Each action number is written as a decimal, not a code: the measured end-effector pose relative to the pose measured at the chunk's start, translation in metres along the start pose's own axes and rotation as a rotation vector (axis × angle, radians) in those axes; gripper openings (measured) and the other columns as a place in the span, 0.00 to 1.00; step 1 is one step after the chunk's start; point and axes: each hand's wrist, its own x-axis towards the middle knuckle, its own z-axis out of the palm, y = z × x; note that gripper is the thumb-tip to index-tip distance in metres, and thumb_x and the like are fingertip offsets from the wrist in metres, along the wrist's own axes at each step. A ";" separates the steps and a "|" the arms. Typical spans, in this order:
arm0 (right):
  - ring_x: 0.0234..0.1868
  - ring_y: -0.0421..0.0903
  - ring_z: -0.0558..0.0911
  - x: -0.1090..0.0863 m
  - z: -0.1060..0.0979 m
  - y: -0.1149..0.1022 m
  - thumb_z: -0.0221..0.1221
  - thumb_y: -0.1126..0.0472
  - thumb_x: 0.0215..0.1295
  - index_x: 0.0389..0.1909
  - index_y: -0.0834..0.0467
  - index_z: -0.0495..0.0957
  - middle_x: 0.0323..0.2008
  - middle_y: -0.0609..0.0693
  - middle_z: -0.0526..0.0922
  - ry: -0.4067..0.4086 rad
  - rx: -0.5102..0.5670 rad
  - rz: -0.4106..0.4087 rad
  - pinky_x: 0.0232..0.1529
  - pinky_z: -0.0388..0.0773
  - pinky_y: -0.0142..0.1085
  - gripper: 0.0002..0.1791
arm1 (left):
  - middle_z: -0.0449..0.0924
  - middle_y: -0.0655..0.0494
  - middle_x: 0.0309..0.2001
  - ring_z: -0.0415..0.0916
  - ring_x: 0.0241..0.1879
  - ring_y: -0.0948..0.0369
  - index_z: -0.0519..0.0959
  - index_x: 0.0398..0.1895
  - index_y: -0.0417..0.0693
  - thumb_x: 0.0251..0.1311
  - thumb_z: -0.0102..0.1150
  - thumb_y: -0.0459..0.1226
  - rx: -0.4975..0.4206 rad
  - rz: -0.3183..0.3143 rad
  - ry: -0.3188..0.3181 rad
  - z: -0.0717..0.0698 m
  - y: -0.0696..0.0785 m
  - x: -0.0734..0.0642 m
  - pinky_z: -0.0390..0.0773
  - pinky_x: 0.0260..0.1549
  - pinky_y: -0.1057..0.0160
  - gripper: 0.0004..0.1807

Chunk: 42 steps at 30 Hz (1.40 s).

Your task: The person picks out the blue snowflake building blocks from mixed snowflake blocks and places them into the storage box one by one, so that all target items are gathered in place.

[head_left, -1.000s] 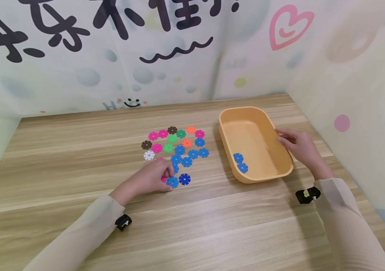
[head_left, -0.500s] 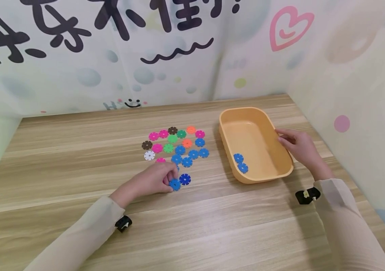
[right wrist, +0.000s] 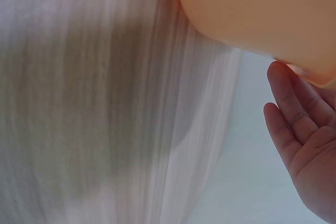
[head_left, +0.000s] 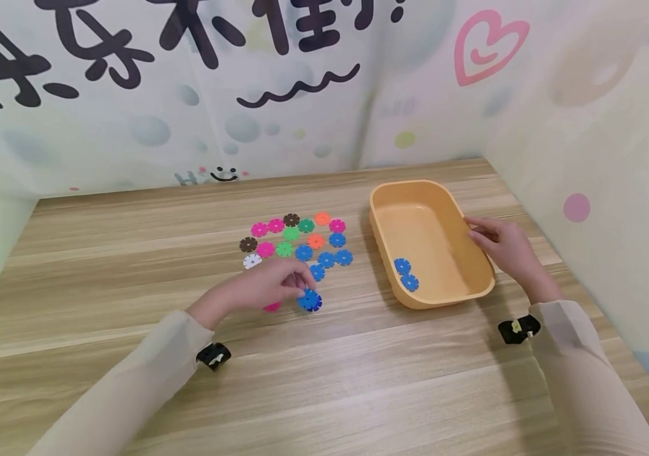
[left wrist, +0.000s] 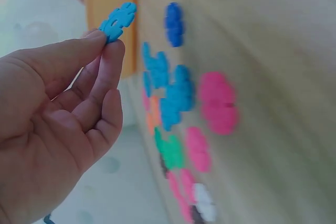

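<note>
My left hand (head_left: pixel 264 283) pinches a light blue snowflake disc (left wrist: pixel 118 22) by its edge between thumb and index finger, above the table. In the head view that disc overlaps a dark blue disc (head_left: pixel 317 306) lying on the wood. Just beyond the hand lie several notched plastic discs, blue, green, orange, pink, brown and a white one (head_left: pixel 252 260). My right hand (head_left: pixel 508 251) grips the right rim of an orange plastic basin (head_left: pixel 384 253), thumb at the top edge and other fingers against its outer side. Two blue discs (head_left: pixel 406 274) lie inside the basin.
The wooden table (head_left: pixel 359 386) runs back to a printed cloth wall (head_left: pixel 313 136) and meets another panel on the right (head_left: pixel 604 158). A black wrist strap (head_left: pixel 213 356) is on the left sleeve, another (head_left: pixel 518 329) on the right.
My left hand has lifted the light blue disc from the table and carried it to the right, over the dark blue one. My right hand and the basin have stayed put.
</note>
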 end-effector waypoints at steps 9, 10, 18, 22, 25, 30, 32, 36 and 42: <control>0.31 0.23 0.72 0.000 0.000 0.002 0.55 0.65 0.64 0.53 0.67 0.74 0.37 0.66 0.80 0.004 -0.001 0.002 0.30 0.68 0.16 0.17 | 0.77 0.56 0.36 0.73 0.37 0.61 0.77 0.40 0.41 0.59 0.55 0.28 0.019 0.023 -0.026 -0.019 0.026 0.033 0.75 0.38 0.69 0.07; 0.31 0.23 0.72 0.000 0.001 0.002 0.55 0.65 0.64 0.53 0.67 0.74 0.37 0.66 0.80 0.005 -0.001 0.001 0.30 0.68 0.16 0.17 | 0.77 0.56 0.36 0.73 0.37 0.61 0.77 0.40 0.41 0.59 0.55 0.28 0.025 0.025 -0.029 -0.021 0.029 0.037 0.75 0.38 0.69 0.07; 0.31 0.23 0.72 0.001 0.001 0.002 0.55 0.65 0.64 0.52 0.68 0.74 0.37 0.66 0.81 0.009 -0.001 -0.001 0.30 0.68 0.16 0.17 | 0.78 0.55 0.36 0.74 0.38 0.62 0.78 0.39 0.39 0.58 0.56 0.27 0.028 0.079 -0.040 -0.022 0.046 0.070 0.73 0.40 0.71 0.07; 0.31 0.24 0.72 0.000 0.001 0.002 0.55 0.65 0.64 0.52 0.68 0.74 0.37 0.66 0.81 0.009 -0.005 0.005 0.30 0.68 0.16 0.17 | 0.78 0.56 0.37 0.74 0.39 0.63 0.78 0.39 0.41 0.58 0.56 0.28 0.021 0.079 -0.038 -0.019 0.052 0.087 0.73 0.40 0.71 0.07; 0.31 0.24 0.72 0.000 0.001 0.001 0.55 0.65 0.64 0.52 0.67 0.74 0.37 0.66 0.81 0.009 -0.010 0.006 0.30 0.68 0.16 0.17 | 0.78 0.56 0.37 0.73 0.39 0.63 0.78 0.39 0.42 0.58 0.56 0.28 0.017 0.077 -0.036 -0.016 0.055 0.100 0.72 0.40 0.72 0.07; 0.31 0.25 0.72 0.000 0.001 0.001 0.55 0.66 0.63 0.52 0.68 0.74 0.36 0.66 0.81 0.010 -0.012 -0.005 0.29 0.68 0.16 0.17 | 0.79 0.56 0.37 0.73 0.38 0.63 0.79 0.38 0.42 0.57 0.56 0.27 -0.005 0.062 -0.033 -0.013 0.060 0.121 0.72 0.39 0.72 0.07; 0.30 0.25 0.72 0.000 0.001 0.001 0.55 0.66 0.63 0.52 0.68 0.74 0.36 0.65 0.81 0.012 -0.009 -0.010 0.29 0.68 0.16 0.17 | 0.79 0.56 0.36 0.73 0.38 0.63 0.80 0.38 0.41 0.57 0.57 0.27 0.005 0.066 -0.030 -0.011 0.061 0.128 0.72 0.39 0.72 0.07; 0.30 0.24 0.72 0.000 0.002 0.002 0.55 0.67 0.63 0.52 0.68 0.74 0.35 0.66 0.81 0.014 -0.004 -0.019 0.29 0.68 0.16 0.17 | 0.79 0.53 0.35 0.73 0.37 0.62 0.80 0.37 0.39 0.56 0.57 0.26 0.054 0.086 -0.026 -0.008 0.062 0.141 0.72 0.37 0.72 0.07; 0.30 0.23 0.72 -0.001 0.002 0.000 0.55 0.67 0.63 0.52 0.68 0.74 0.36 0.67 0.80 0.015 -0.001 -0.018 0.29 0.68 0.16 0.17 | 0.78 0.53 0.35 0.71 0.37 0.61 0.80 0.37 0.39 0.57 0.56 0.26 0.109 0.049 -0.038 -0.003 0.063 0.156 0.72 0.36 0.73 0.07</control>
